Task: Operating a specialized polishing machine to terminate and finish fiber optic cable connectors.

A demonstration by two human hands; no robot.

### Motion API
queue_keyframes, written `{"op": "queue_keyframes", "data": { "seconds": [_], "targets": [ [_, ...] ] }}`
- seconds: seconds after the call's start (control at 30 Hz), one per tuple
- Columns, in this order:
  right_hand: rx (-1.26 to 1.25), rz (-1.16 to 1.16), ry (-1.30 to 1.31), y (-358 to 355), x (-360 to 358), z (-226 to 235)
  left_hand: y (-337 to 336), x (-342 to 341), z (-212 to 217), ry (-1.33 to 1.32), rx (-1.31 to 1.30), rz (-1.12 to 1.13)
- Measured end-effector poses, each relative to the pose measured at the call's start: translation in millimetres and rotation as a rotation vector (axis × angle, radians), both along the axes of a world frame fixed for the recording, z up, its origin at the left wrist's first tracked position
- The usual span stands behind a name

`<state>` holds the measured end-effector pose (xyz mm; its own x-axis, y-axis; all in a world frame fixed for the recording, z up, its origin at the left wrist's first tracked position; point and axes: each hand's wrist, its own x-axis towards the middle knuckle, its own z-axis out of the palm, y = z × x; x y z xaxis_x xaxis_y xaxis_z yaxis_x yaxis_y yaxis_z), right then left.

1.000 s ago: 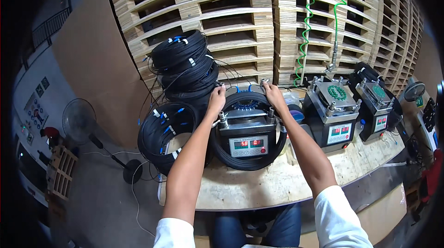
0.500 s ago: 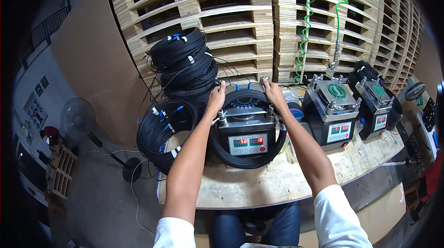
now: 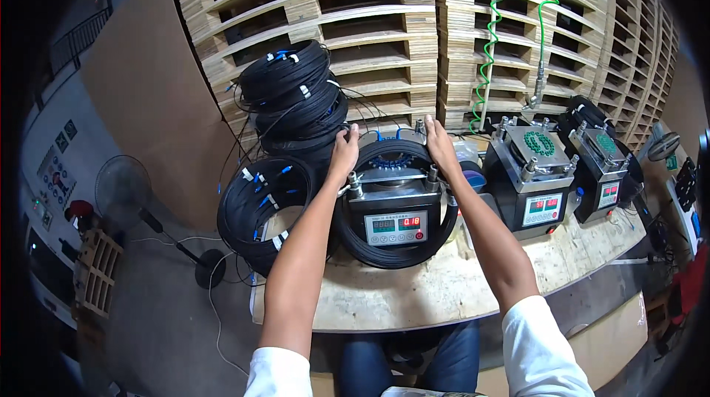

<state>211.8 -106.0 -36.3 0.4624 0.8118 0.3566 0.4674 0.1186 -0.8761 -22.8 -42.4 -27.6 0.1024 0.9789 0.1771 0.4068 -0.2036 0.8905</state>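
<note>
Item, worktop (image 3: pixel 414 301) nearest us: a black cable coil (image 3: pixel 396 249) ringed the grey machine (image 3: pixel 392 212) with its red display. Our left hand (image 3: pixel 343 154) and right hand (image 3: pixel 441 147) gripped the coil's far rim, barely shifted from a second before, so we judged the seating unfinished. Beyond: stacked coils (image 3: pixel 292 101), wooden pallets (image 3: pixel 355 19).

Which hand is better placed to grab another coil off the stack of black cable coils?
Left, probably. The left hand on the black cable loop around the grey machine lies beside the stacked black cable coils; the right hand is farther away.
</note>
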Motion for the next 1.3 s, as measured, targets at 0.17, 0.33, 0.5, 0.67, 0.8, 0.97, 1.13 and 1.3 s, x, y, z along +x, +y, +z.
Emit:
{"op": "queue_keyframes", "data": {
  "seconds": [0.17, 0.33, 0.5, 0.67, 0.8, 0.97, 1.13, 1.3],
  "targets": [
    [-0.066, 0.022, -0.040, 1.5, -2.6, 0.1, 7.7, -8.0, -4.3, -0.147, -0.135, 0.063],
    [-0.010, 0.089, -0.037, 3.1, 2.9, -5.1, 4.9, -5.6, -3.6, -0.186, -0.167, 0.108],
    [0.153, 0.012, -0.005, 3.1, -1.3, -6.0, 0.5, -4.7, 1.7, -0.142, -0.137, 0.133],
    [0.137, 0.001, 0.016, -6.1, -5.4, 4.3, -2.2, -7.1, 4.8, -0.151, -0.074, 0.087],
    [0.100, -0.031, -0.004, -13.7, -4.1, 7.1, -10.2, -5.4, 8.9, -0.239, -0.119, 0.012],
    [0.209, 0.074, 0.035, -5.3, -4.5, 0.6, 18.1, -12.4, -13.4, -0.253, -0.078, 0.186],
    [0.198, 0.092, 0.040, -6.2, -7.5, 1.7, 24.4, -11.3, -23.3, -0.260, 0.015, 0.212],
    [0.194, 0.040, 0.026, -5.2, 1.2, -1.4, -2.9, -2.7, -1.4, -0.277, -0.066, 0.044]
  ]
}}
